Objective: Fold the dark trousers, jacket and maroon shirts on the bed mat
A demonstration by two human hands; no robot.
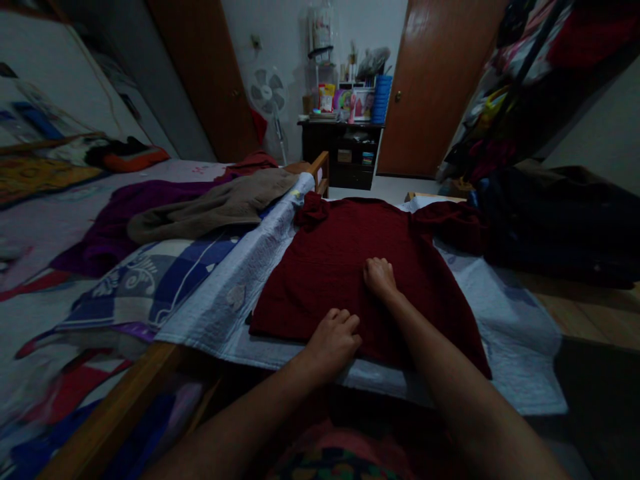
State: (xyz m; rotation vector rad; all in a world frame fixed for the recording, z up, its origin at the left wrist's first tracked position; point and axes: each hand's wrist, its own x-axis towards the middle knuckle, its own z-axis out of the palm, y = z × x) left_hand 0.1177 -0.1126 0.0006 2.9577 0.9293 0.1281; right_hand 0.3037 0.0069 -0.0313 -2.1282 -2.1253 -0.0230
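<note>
A dark red shirt (320, 273) lies spread out, its sleeves bunched at the far corners and its hem towards me. My left hand (336, 339) is on the shirt near the hem, fingers curled down against the cloth. Farther up, around the middle of the shirt, my right hand (380, 277) is closed, knuckles up, on the fabric. Both palms and fingertips are hidden from above. Under the shirt, a pale blue-white cloth (273, 267) covers the work surface and hangs over its near edge.
To the left, a bed holds a grey-brown garment (215, 203), a purple cloth (120, 213) and a blue patterned pillow (160, 277). Dark folded clothes (565, 220) are piled at right. Beyond stand a fan (269, 93) and a dark shelf unit (340, 157). A wooden rail (120, 407) runs at lower left.
</note>
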